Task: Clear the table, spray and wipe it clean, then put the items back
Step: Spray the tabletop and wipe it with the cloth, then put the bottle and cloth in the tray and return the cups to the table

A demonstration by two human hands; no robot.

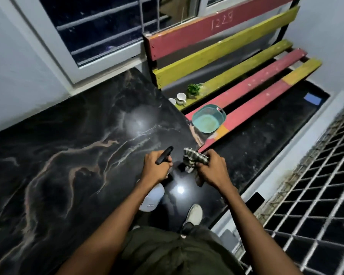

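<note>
The black marble-patterned table (72,147) fills the left and middle of the head view, its top bare. My left hand (154,169) grips a spray bottle (152,197) by its black trigger head, the white body hanging below my wrist. My right hand (212,169) is closed on a checked cloth (195,158), bunched just beyond the table's right edge. On the painted bench to the right stand a teal basin (207,121), a white cup (180,98), a second white cup (172,100) partly hidden by the table edge, and a small green potted plant (194,90).
The red and yellow slatted bench (252,90) runs back to the right along the wall. A barred window (99,30) is behind the table. A metal grille (314,181) lies at the right. My shoe (194,214) stands on the dark floor.
</note>
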